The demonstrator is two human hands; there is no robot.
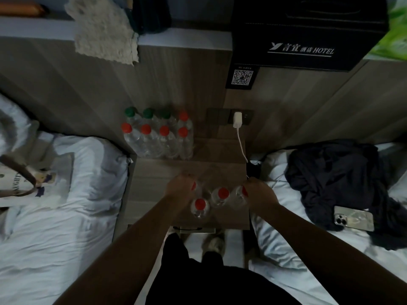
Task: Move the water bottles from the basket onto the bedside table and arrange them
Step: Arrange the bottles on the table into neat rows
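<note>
The water bottles (157, 137) are clear, glossy plastic with smooth caps. The bedside table (220, 155) is matt wood grain, as is the wall panel (66, 84) behind it. The bed linen (66, 216) is creased white cloth and the dark garment (334, 172) matt fabric. The phone (354, 219) gleams like metal; the charger (237, 119) is smooth white plastic.

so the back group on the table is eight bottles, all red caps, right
No. The head view shows eight bottles in the back group, but three in its rear row have green caps; the other five are red.
</note>
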